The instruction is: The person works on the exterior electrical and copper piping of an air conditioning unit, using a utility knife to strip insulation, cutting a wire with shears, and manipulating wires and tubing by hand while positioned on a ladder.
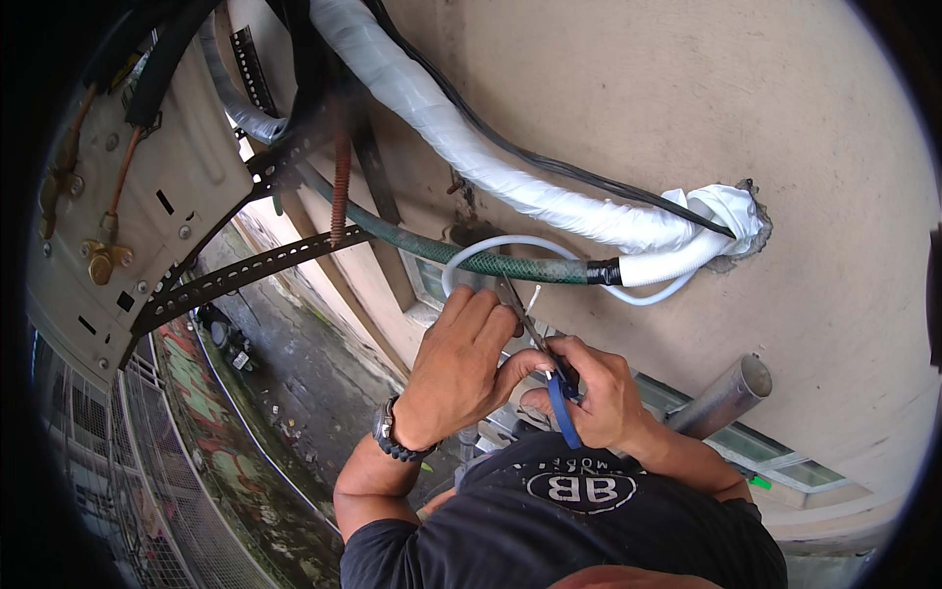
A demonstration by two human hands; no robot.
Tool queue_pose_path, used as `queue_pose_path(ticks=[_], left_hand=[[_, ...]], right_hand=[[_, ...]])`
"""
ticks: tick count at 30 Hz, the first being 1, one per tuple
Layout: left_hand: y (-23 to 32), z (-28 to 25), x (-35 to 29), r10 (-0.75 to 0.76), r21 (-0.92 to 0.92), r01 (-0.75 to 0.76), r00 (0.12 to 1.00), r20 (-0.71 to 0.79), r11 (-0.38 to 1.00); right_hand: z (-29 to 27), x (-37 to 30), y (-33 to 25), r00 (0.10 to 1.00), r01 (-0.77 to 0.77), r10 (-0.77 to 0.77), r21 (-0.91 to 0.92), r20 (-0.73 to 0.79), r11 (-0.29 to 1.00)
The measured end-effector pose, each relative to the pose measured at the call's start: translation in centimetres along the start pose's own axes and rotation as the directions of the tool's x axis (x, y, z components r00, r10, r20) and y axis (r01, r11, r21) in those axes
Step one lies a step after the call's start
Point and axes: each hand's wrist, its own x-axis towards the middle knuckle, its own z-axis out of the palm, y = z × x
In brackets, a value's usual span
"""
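My right hand (599,393) is closed around the blue handles of a pair of scissors (562,404), whose blades point up and to the left. My left hand (456,363) pinches the end of a white cable (496,240) right beside the blades; its fingers hide the gripped part. A short thin white strand (534,297) sticks up near the blades. The cable loops over a green hose (422,245) and back to the wall hole. Black tape (603,272) joins this hose to a white corrugated pipe (653,268).
A white-wrapped pipe bundle (471,157) and black cable run into the wall hole (760,231). At left, a metal unit (167,196) with brass valves (103,260) sits on perforated black brackets (255,270). A grey pipe (731,393) juts out at right. The ground lies far below.
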Motion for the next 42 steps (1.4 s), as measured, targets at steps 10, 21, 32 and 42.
queue_pose_path(ticks=[10, 21, 32, 42], left_hand=[[-0.8, -0.2, 0.2, 0.019, -0.003, -0.019, 0.999, -0.041, 1.0], [-1.1, -0.1, 0.0, 0.014, 0.012, -0.013, 0.999, -0.043, 1.0], [-1.6, 0.8, -1.0, 0.07, 0.053, -0.062, 0.985, -0.155, 0.997], [-0.9, -0.1, -1.0, -0.008, -0.061, 0.006, 0.999, -0.033, 0.998]], right_hand=[[0.5, -0.3, -0.1, 0.999, -0.023, 0.022, 0.051, 0.028, 0.998], [0.3, -0.8, 0.2, 0.997, -0.033, 0.026, 0.119, 0.067, 0.992], [0.4, -1.1, -0.1, 0.974, -0.228, 0.21, 0.303, 0.089, 0.925], [-0.9, -0.4, 0.3, 0.987, -0.159, 0.149, 0.305, 0.057, 0.939]])
